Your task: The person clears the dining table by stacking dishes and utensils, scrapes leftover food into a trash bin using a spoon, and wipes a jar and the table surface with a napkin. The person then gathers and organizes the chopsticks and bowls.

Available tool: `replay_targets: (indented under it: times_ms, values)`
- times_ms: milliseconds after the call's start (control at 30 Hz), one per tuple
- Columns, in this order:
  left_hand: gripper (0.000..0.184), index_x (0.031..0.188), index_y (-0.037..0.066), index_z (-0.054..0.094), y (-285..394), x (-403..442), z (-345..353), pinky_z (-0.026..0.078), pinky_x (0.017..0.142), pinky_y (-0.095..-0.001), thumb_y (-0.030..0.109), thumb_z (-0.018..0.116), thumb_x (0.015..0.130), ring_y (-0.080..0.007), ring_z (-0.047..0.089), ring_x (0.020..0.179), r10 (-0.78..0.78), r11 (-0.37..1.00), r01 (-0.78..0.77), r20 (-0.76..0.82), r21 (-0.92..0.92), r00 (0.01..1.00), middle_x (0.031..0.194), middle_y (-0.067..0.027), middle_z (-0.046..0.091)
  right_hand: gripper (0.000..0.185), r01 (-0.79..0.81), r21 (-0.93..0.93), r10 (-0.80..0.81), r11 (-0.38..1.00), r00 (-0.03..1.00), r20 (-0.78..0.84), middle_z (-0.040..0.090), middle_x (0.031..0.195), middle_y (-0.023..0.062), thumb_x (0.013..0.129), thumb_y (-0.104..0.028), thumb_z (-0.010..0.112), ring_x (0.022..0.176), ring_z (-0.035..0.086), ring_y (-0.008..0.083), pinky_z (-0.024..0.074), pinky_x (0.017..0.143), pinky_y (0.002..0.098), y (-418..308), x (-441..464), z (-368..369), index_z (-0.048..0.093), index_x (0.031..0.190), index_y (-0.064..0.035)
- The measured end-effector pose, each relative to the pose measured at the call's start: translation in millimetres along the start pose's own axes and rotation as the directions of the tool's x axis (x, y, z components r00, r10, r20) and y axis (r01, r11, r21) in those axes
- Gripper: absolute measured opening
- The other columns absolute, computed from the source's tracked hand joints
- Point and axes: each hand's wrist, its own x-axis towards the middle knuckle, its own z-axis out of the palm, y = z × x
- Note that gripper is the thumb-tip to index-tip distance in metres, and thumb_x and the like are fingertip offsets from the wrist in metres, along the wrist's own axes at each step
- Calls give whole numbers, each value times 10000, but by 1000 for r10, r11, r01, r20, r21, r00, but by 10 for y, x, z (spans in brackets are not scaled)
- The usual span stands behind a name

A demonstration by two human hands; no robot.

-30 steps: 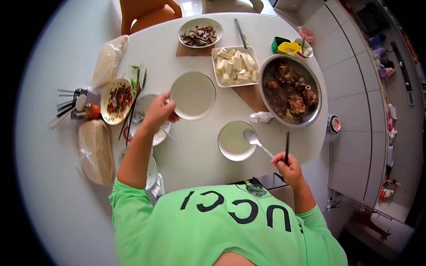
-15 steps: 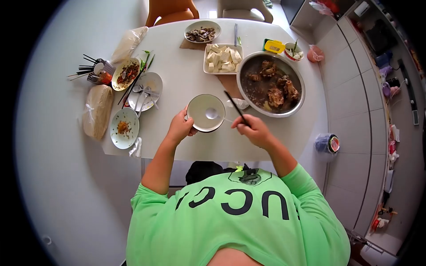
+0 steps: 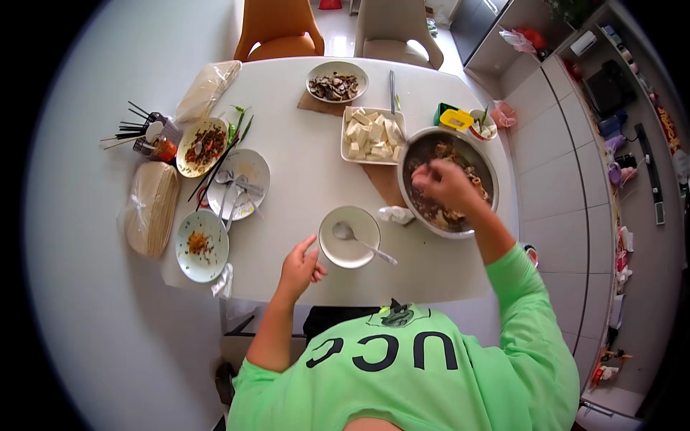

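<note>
My right hand (image 3: 444, 185) is over the large metal bowl (image 3: 461, 233) of dark broth and meat chunks (image 3: 447, 152). Its fingers are closed together; what they hold is blurred and I cannot make it out. Beside a white bowl (image 3: 350, 257) with a dark rim, my left hand (image 3: 303, 266) has its fingers apart and holds nothing. A metal spoon (image 3: 343, 230) rests in that bowl, its handle over the right rim. Left of the metal bowl is a square white dish (image 3: 348, 154) of pale tofu-like blocks (image 3: 374, 134).
Dishes of dark sliced food (image 3: 334, 87) and chopped red food (image 3: 205, 145) stand farther back. At left are a plate with spoons (image 3: 251, 169), a bowl of scraps (image 3: 188, 258) and bagged stacks (image 3: 153, 208). Crumpled tissue (image 3: 396, 214) lies near the metal bowl.
My left hand has let go of the white bowl, now on the table with the spoon in it. My right hand has left the spoon and moved right over the metal bowl.
</note>
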Motion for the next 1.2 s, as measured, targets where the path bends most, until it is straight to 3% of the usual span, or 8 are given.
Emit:
replay_targets:
  times_ms: [167,367,767,867,967,1033,1067,1200]
  values:
    - [398,1322,-12,438,-202,-57,-180,461,535,-223,182,475,976,-90,552,575,-3,985,-14,-97,-170,995,728,-100,640,187,-63,-84,51,994,989,-137,669,670,57,840,-223,666,634,640,137,489,597,291,394,1973,-243,684,921,-56]
    - [366,1295,-29,450,-204,-57,-396,481,583,-229,153,456,978,-94,568,605,-99,946,37,-179,-322,979,761,-106,653,358,-306,-547,223,779,951,-214,607,1174,168,842,-56,485,1106,568,333,447,942,414,810,3182,143,641,1135,-190]
    - [291,1221,-15,530,304,97,-1105,483,647,-234,108,487,960,-83,561,709,136,976,-198,-444,-96,886,871,-82,646,225,-42,-808,-136,588,979,-150,687,958,89,860,-224,602,842,654,339,511,706,442,1246,3560,241,668,1071,-269]
    - [277,1194,7,559,549,323,-1724,485,686,-270,96,522,934,-144,586,780,427,892,-236,-551,385,717,926,-88,646,205,207,-605,-431,769,867,-250,694,905,88,879,-140,597,794,670,265,519,696,362,1154,3588,1,675,1065,-178]
    - [331,1174,24,583,564,736,-2494,472,846,-377,127,614,861,-286,587,975,756,442,74,-416,894,506,1087,-124,622,162,270,-435,-472,859,746,-470,694,843,63,925,-183,592,725,654,163,508,676,289,564,3303,-173,681,1025,-92]
    - [382,1166,59,578,587,1028,-2826,396,965,-416,217,650,826,-315,486,1142,620,351,274,-442,895,649,1176,-138,572,198,408,-299,-501,863,603,-621,613,730,9,957,-215,561,637,558,79,453,570,238,239,3116,-247,675,1012,-62]
    - [364,1162,66,576,607,1152,-2889,368,993,-422,208,631,831,-306,463,1173,534,307,322,-442,895,720,1203,-131,564,220,326,263,-106,908,786,-609,479,668,-41,964,-228,557,581,414,33,343,504,192,-102,2824,-232,663,1028,-46]
    - [355,1187,70,527,721,1511,-3116,251,1080,-435,181,552,851,-301,405,1236,14,163,475,-483,865,875,1249,-135,541,258,436,609,-52,662,838,-543,475,737,-32,953,-294,560,644,394,40,297,531,198,-354,2407,-379,636,1050,-68]
